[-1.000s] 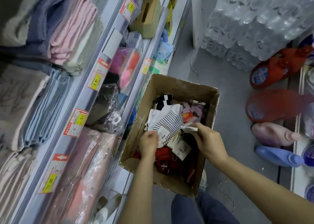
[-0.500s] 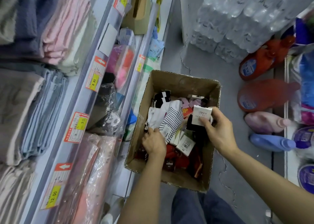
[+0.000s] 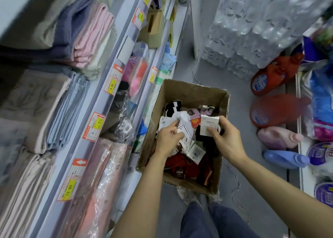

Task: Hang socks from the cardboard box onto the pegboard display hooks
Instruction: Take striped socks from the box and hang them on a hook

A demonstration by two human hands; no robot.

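Observation:
An open cardboard box (image 3: 191, 91) stands on the grey floor in front of me, filled with packaged socks: white, striped, black, pink and red pairs. My left hand (image 3: 168, 138) reaches into the box and grips a white striped pair of socks (image 3: 185, 127). My right hand (image 3: 225, 138) holds a black pair of socks (image 3: 201, 131) by its white paper label, lifted just above the box's right side. No pegboard or hooks are in view.
Shelves with folded towels (image 3: 84, 34) and price tags (image 3: 93, 126) run along the left. Shrink-wrapped water bottle packs (image 3: 252, 30) stand behind the box. Detergent bottles (image 3: 273, 111) lie on the floor at right. My jeans-clad legs (image 3: 216, 221) are below.
My right hand has lifted a black labelled pair out of the box and holds it above the right side. My left hand shifted up onto the striped pair. The view moved closer.

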